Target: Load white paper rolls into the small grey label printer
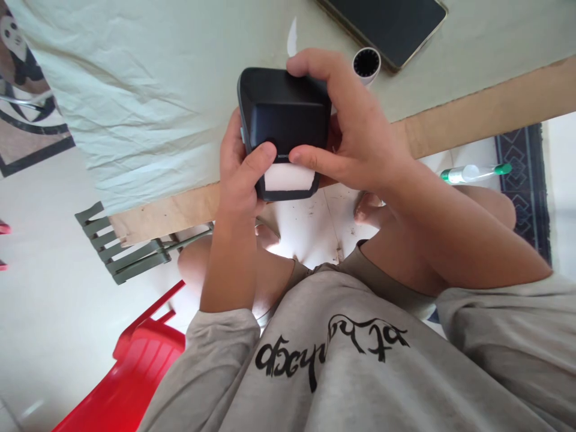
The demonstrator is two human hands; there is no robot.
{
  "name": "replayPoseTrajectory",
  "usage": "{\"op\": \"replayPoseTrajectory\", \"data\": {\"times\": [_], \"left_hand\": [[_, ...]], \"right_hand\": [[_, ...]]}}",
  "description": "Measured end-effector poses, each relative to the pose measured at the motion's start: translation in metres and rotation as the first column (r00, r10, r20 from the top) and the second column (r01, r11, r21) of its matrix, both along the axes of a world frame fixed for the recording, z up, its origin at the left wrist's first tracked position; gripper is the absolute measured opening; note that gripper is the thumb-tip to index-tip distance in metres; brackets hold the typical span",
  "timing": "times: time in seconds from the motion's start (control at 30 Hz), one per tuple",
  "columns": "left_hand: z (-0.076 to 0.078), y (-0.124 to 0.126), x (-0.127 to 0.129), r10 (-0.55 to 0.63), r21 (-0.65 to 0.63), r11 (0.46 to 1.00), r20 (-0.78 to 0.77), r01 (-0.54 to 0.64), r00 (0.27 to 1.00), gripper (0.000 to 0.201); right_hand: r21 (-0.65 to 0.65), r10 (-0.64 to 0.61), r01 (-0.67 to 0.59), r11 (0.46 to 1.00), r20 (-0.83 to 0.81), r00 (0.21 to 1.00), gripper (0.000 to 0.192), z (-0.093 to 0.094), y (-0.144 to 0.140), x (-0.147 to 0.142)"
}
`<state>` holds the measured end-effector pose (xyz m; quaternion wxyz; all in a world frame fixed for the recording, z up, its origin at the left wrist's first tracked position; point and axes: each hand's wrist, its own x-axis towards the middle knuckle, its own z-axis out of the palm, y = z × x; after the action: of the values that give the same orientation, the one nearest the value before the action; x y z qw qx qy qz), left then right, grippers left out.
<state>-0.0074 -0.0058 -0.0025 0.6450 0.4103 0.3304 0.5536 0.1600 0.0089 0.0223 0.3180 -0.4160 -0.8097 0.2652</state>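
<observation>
A pale, creased cloth covers most of the table, whose bare wooden edge shows along the near side. On the floor below, a red plastic chair stands to the left, with a grey slatted piece just above it. The person wears a grey sweatshirt with black lettering across the chest. At the far edge of the table lies a dark phone, and just beside it a small white roll with a dark core.

Both hands are wrapped around a small black printer, held over the near edge of the table. The left hand grips its left side, thumb resting on the front. The right hand closes over the top and right side, one finger pressed to the front face. A strip of white paper sits at the slot between the two fingertips. A white and green pen lies on the floor to the right.
</observation>
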Motion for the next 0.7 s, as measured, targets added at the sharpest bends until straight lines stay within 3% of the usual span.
{"op": "replayPoseTrajectory", "data": {"times": [0.23,0.37,0.5,0.7], "left_hand": [[0.007,0.001,0.007,0.057,-0.14,0.989,0.061,-0.048,0.997,0.028],[0.009,0.001,0.004,0.05,-0.159,0.986,0.049,-0.042,0.998,0.03],[0.01,0.002,0.002,0.077,-0.113,0.991,0.058,-0.07,0.995,0.028],[0.01,0.005,0.002,0.091,-0.154,0.985,0.107,-0.074,0.99,0.024]], "right_hand": [[0.189,-0.044,0.025,0.982,0.096,0.994,0.046,0.013,-0.005,0.002],[0.142,-0.033,0.015,0.99,0.125,0.992,0.04,0.021,-0.007,0.003],[0.143,-0.01,-0.017,0.99,0.185,0.983,0.046,0.019,-0.006,0.003],[0.111,-0.023,-0.005,0.994,0.247,0.969,0.054,0.022,-0.005,0.0]]}}
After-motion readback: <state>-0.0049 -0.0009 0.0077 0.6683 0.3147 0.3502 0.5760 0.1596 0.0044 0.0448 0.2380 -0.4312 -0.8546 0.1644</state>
